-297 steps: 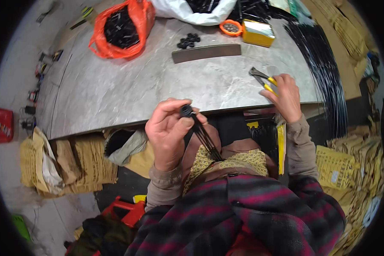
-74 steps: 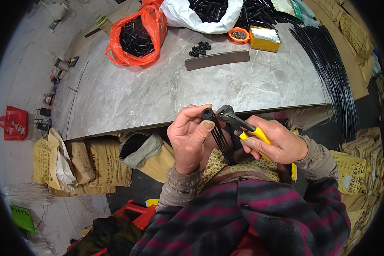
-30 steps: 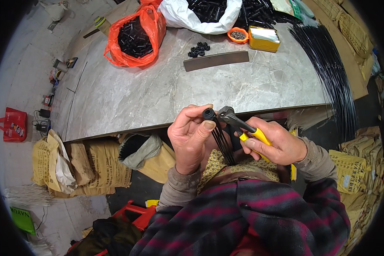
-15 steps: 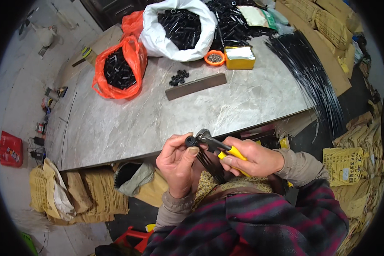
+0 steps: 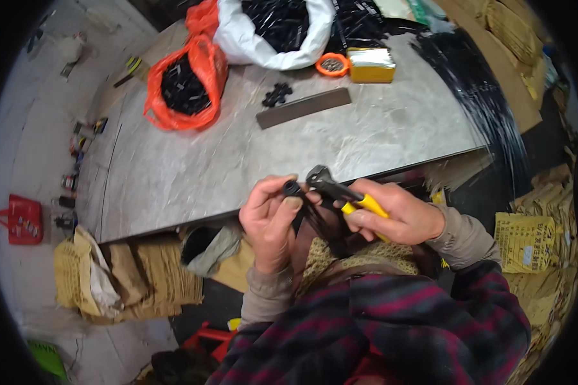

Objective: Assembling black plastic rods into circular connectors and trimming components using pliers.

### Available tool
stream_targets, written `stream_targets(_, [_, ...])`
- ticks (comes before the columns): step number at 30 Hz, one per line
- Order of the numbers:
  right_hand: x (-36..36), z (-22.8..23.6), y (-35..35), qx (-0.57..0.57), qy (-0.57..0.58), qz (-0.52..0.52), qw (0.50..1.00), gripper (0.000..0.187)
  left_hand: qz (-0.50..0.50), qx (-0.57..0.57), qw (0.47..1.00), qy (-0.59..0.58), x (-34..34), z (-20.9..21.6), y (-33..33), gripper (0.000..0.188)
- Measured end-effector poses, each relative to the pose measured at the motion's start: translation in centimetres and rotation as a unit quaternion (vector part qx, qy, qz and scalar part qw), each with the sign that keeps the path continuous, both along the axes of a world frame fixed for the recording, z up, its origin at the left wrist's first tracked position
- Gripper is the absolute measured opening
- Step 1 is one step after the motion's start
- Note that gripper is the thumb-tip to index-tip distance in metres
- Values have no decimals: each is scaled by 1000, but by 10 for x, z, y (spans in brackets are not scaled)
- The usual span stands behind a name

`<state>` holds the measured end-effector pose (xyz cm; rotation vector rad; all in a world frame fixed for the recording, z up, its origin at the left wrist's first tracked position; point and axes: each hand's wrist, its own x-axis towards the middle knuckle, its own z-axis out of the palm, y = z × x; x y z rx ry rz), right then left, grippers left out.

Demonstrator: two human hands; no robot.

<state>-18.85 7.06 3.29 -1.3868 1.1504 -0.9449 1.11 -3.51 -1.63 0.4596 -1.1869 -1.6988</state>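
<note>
1. Ring [image 5: 291, 187], black, one. Location: against the near edge of the bench [image 5: 192, 173] as viewed; height relative to that edge could not be judged.
2. Strands [image 5: 325, 231], black, a thin bundle. Ran from below the ring to the lap [image 5: 376, 261] (lower ends blurred, count not possible).
3. Left hand [image 5: 268, 221]. Thumb and forefinger were pinched closed about the ring, leaving its top face exposed.
4. Right hand [image 5: 401, 215]. Fingers were wrapped round the yellow handles of the pincers [image 5: 342, 190], handles slightly parted; whether the dark jaws were parted could not be made out. Their head stood just right of the ring, apparently apart from it.
5. Direction. The ring's hole faced up; the long axis of ring and strands slanted from upper left down to lower right, towards the lap.
6. Handling, as judged. Ring: light, hard, smooth, perhaps slippery; best held by its sides. Strands: springy, prone to splay; best gathered just under the ring. Pincers: heavier, stiff; best held well down the handles.
7. Towards the bench's far edge: bar [image 5: 304, 108], black caps [image 5: 277, 95], dish [image 5: 332, 74], box [image 5: 371, 74].
</note>
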Motion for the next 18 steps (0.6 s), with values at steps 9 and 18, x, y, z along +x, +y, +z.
stream_targets(9, [6, -6, 0, -4, -8, 29, 1000, 24, -7, -11, 1000, 11, 6, 0, 1, 31])
stream_targets(18, [7, -1, 3, -11, 18, 32, 999, 25, -27, 15, 999, 44, 7, 2, 3, 28])
